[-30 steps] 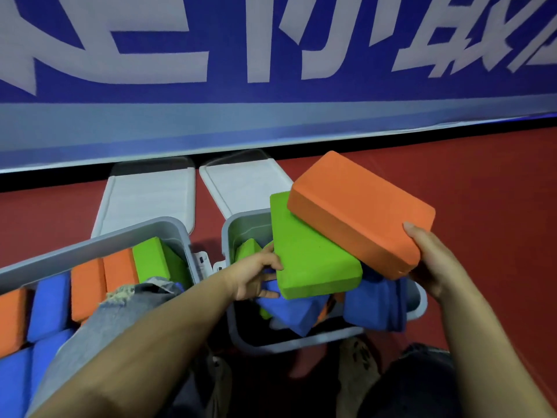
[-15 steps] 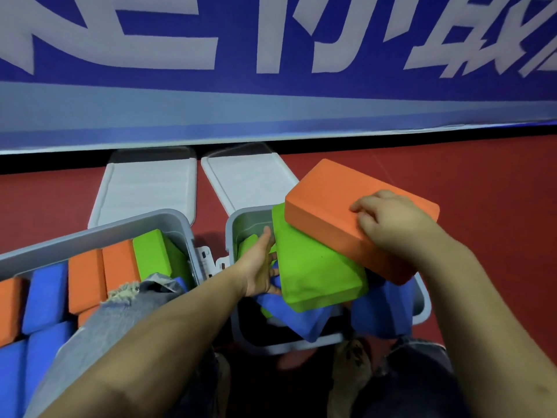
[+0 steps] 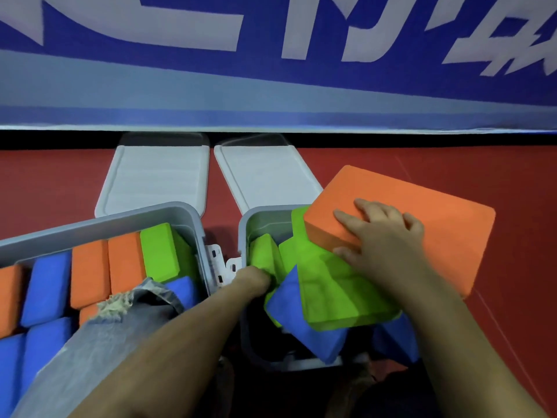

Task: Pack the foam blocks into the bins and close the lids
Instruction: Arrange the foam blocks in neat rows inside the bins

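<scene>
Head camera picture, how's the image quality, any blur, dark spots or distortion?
Head view: wide-angle bending curves the banner's lower edge; the right hand on the orange block looks slightly soft; the right bin's interior near its front is deep in shadow; colours elsewhere evenly lit, no glare.

A red floor (image 3: 437, 164) carries everything. 2 grey bins stand on it side by side: the left bin (image 3: 99, 220) and the right bin (image 3: 245, 227), their near corners just apart. Behind them, 2 pale lids lie flat on the floor, the left lid (image 3: 156, 176) and the right lid (image 3: 262, 173), close together.
</scene>
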Motion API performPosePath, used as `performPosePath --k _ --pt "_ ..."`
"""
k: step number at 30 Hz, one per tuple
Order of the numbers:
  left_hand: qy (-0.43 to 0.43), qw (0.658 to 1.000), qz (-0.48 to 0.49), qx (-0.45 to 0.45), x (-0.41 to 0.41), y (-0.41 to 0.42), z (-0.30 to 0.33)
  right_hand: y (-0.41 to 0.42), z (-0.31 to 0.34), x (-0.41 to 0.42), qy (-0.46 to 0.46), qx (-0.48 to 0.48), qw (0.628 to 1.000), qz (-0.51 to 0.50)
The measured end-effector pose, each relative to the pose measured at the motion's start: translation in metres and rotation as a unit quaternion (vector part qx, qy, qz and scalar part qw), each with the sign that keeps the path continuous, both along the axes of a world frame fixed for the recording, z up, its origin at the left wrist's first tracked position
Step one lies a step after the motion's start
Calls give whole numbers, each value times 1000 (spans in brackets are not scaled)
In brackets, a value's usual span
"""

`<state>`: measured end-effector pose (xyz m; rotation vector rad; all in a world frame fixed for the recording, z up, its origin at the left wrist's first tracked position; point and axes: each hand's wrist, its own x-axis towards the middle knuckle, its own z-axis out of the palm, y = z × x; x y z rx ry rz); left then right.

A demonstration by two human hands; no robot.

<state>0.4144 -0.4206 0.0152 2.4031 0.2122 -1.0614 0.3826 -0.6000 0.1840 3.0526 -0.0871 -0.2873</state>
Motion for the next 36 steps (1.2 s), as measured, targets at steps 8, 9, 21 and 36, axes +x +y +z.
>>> performPosePath --k 8,9,21,36 --pt "-14 994 104 21 -7 0 -20 -1 0 -3 -21 -3 1000 3" --pt "-6 995 95 12 -10 -5 -21 -1 0 -3 -20 -7 1000 5" --pt "52 971 213 -94 8 -21 -50 -3 0 -6 -16 -11 1000 8" --pt "-172 981 -27 86 86 -12 -6 -20 3 -6 -17 42 999 11"
